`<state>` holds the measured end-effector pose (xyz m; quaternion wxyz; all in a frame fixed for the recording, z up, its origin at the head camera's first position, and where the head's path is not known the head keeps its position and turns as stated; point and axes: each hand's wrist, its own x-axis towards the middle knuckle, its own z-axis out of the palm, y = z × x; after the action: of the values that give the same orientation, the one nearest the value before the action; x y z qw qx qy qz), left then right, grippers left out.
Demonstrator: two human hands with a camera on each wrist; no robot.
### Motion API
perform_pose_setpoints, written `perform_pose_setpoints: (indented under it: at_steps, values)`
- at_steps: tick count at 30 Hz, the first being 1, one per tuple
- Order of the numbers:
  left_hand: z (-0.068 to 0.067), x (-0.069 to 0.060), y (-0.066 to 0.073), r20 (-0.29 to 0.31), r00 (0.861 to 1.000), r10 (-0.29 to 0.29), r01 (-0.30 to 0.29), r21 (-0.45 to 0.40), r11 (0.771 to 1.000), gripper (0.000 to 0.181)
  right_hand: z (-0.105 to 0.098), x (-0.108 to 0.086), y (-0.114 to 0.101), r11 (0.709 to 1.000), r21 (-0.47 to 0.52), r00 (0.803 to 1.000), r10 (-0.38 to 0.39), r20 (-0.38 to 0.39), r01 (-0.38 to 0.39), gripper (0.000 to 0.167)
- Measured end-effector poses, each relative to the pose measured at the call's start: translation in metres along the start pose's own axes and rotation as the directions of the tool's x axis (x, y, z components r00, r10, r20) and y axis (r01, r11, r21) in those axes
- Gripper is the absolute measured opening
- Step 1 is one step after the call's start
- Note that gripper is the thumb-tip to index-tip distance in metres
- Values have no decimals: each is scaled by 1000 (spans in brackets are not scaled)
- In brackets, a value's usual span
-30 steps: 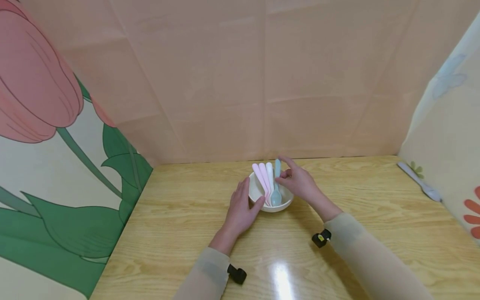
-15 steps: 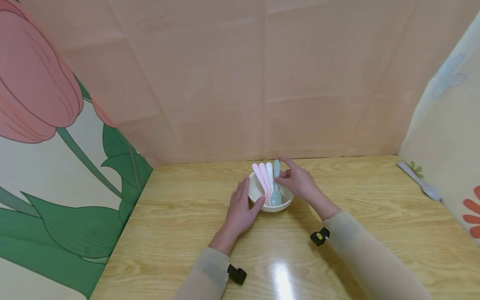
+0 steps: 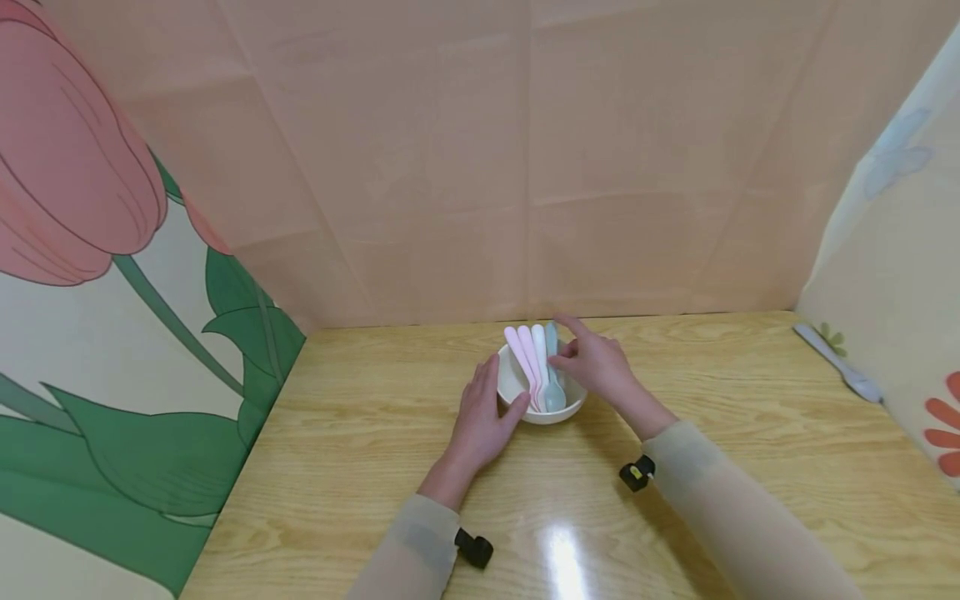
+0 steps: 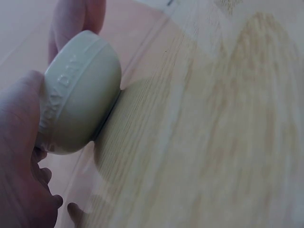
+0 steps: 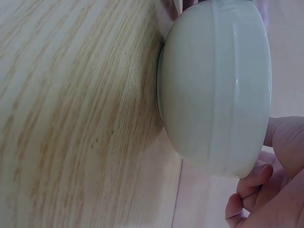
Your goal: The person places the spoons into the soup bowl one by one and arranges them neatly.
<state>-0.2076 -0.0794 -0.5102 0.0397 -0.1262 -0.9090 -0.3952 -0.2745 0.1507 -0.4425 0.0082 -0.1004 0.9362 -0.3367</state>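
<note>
In the head view, a white bowl [image 3: 551, 418] stands on the table with several small spoons leaning in it. Two pink spoons [image 3: 522, 350] lie at the left, then a white spoon [image 3: 539, 350], then a light blue spoon [image 3: 555, 397] at the right. My left hand [image 3: 483, 417] steadies the bowl, its fingers along the left side and its thumb at the near rim. My right hand [image 3: 597, 360] holds the light blue spoon's handle between thumb and index finger. In both wrist views the bowl [image 4: 80, 95] hides the spoons' heads.
A grey-lilac utensil [image 3: 838, 363] lies at the table's right edge against the flowered side cloth. The wooden table [image 3: 360, 433] ends at a plain pinkish cloth [image 3: 420, 208] behind the bowl. A tulip-printed cloth [image 3: 150, 375] stands along the left.
The light blue spoon's handle has tilted slightly left, closer to the white spoon, and my right hand has shifted a little left with it. My left hand and the bowl have stayed put.
</note>
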Motion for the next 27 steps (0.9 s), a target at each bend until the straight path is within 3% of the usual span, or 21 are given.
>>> perform_pose_setpoints:
  at_steps: [8,27]
  values:
    - [0,0,1,-10,1000,10,-10,-8,1000,94,0,-1,-2,999,-38,1000,-3,-6,3,78]
    - [0,0,0,-7,1000,15,-15,-3,1000,94,-5,-6,5,999,43,1000,-19,-7,19,67]
